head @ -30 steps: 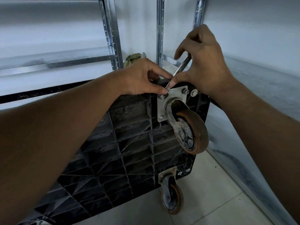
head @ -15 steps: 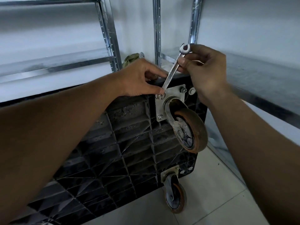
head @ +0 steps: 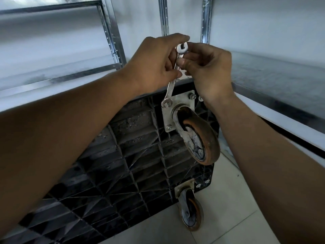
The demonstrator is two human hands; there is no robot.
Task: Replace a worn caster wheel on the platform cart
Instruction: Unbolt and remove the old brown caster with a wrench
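The black platform cart point(head: 133, 155) stands on its side with its ribbed underside facing me. A worn orange caster wheel point(head: 204, 141) hangs from a metal mounting plate point(head: 181, 104) near the cart's top right corner. A silver wrench point(head: 171, 88) sits with its lower end on the plate's upper left bolt point(head: 166, 104) and rises steeply. My left hand point(head: 154, 62) and my right hand point(head: 209, 67) both grip the wrench's upper part, near its free end point(head: 182, 48). A second caster point(head: 190, 213) sits lower down.
Metal shelving uprights point(head: 163, 16) and shelf boards point(head: 52, 74) stand close behind the cart. A long white shelf edge point(head: 274, 118) runs along the right. Pale floor tiles point(head: 228, 217) lie below the cart.
My left hand left the bolt and rose to the wrench's upper shaft. The wrench swung to a steeper angle, and my right hand stayed on its top end.
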